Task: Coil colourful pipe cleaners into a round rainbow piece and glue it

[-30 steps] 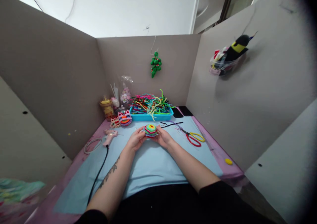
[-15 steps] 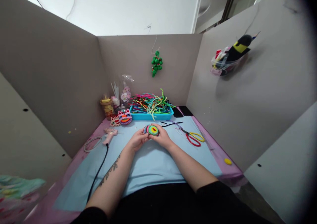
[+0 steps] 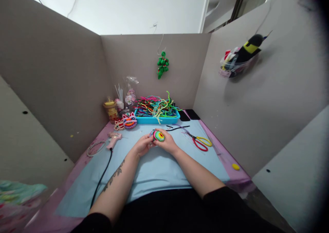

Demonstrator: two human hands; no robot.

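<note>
A small round multicoloured piece [image 3: 158,136], with rings of green, pink and yellow and a red spot, is held between both hands above the blue cloth. My left hand [image 3: 144,145] grips its left edge with thumb and fingers. From the right, my right hand [image 3: 167,142] wraps round it, fingers over the far side. Beyond the hands lie some dark stems [image 3: 179,128]. Scissors [image 3: 200,143] with one red and one yellow handle rest open to the right. On the left is a pink glue gun [image 3: 113,140] with a black cable.
At the back a blue tray [image 3: 156,120] holds tangled coloured stems. Left of it are a cat-faced piece [image 3: 130,120] and a cup [image 3: 111,112]. Two dark phones [image 3: 192,114] lie right of it. A yellow disc [image 3: 235,166] sits at the right edge. Grey panels surround the table.
The round piece has turned slightly in the fingers, so its yellow and red centre faces further right. Both hands keep nearly the same place.
</note>
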